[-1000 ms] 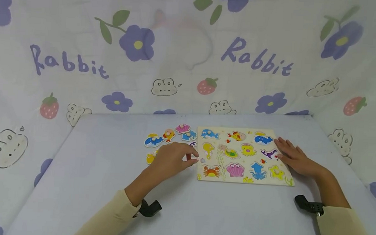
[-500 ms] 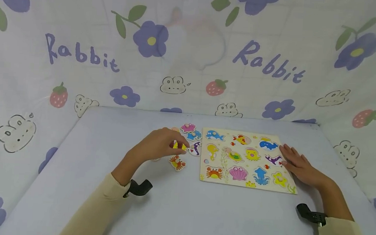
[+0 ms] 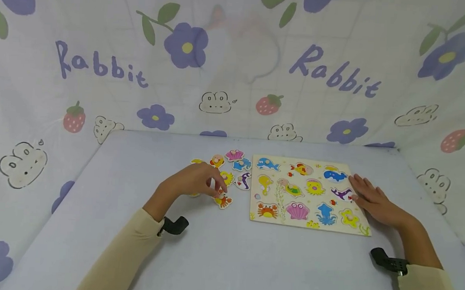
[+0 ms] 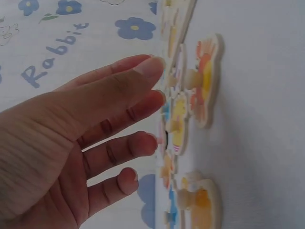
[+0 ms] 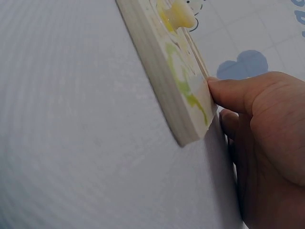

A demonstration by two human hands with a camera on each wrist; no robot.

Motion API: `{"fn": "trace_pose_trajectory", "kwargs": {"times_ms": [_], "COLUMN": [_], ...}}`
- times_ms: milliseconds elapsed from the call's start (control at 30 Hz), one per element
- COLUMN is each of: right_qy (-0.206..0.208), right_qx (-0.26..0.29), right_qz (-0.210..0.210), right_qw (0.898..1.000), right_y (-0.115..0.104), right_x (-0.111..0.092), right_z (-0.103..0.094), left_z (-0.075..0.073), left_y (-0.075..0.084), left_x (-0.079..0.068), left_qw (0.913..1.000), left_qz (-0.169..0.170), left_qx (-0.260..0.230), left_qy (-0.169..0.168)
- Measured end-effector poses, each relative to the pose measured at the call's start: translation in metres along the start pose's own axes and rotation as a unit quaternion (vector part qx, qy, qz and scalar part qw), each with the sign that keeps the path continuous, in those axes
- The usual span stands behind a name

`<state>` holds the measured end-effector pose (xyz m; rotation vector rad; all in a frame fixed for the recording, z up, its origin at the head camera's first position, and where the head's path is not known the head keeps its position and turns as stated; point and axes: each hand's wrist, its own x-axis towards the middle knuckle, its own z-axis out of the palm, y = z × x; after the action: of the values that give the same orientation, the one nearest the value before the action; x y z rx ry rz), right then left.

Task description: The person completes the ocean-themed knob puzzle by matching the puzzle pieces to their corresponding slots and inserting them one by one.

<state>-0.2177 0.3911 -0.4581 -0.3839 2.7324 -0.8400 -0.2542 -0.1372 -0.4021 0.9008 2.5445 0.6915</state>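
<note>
My left hand (image 3: 193, 180) hovers over a small orange crab puzzle piece (image 3: 225, 202) with a wooden knob. In the left wrist view its thumb and fingers are spread loosely, with a small gap between the fingertips and the crab's knob (image 4: 193, 79). Around it lie a yellow octopus piece (image 3: 227, 178), a purple swordfish-like piece (image 3: 243, 181) and a blue squid piece (image 3: 242, 164). My right hand (image 3: 381, 207) rests at the right edge of the cream puzzle board (image 3: 319, 166), thumb touching that edge and fingers extended alongside.
Behind the left hand's fingers lie a pink shell piece (image 3: 234, 155) and a red-yellow fish piece (image 3: 217, 161); the hand partly hides other yellow pieces. A yellow star (image 3: 349, 218) with a knob sits in the board. A printed curtain (image 3: 236, 67) hangs behind the white table (image 3: 227, 261).
My left hand has drawn back leftward from the board's left edge, then lowered slightly toward the crab piece, its fingers overlapping it. The right hand stays at the board; the head view has shifted slightly.
</note>
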Motion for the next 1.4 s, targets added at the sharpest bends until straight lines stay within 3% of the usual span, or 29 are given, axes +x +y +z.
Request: {"fn": "trace_pose_trajectory", "kwargs": {"times_ms": [233,400,533,800,1400], "right_qy": [-0.005,-0.01,-0.012,-0.002,-0.016], "right_qx": [-0.001,0.0,-0.008,-0.014,-0.014], "right_qz": [0.009,0.011,0.011,0.008,0.029], "right_qw": [1.0,1.0,1.0,1.0,0.999], "right_y": [0.004,0.004,-0.001,-0.002,0.003], "right_x": [-0.003,-0.002,0.001,0.007,0.003], "right_z": [0.001,0.007,0.001,-0.015,-0.002], "left_z": [0.016,0.025,0.021,0.003,0.017], "left_y": [-0.01,-0.013,-0.012,-0.009,-0.015], "left_x": [0.005,0.0,0.0,0.011,0.01], "left_qw": [0.9998,0.9997,0.9995,0.999,0.9998], "left_qz": [0.012,0.003,-0.006,0.009,0.008], "left_qx": [0.014,0.021,0.032,0.043,0.016], "left_qy": [-0.006,-0.009,-0.005,0.008,-0.002]}}
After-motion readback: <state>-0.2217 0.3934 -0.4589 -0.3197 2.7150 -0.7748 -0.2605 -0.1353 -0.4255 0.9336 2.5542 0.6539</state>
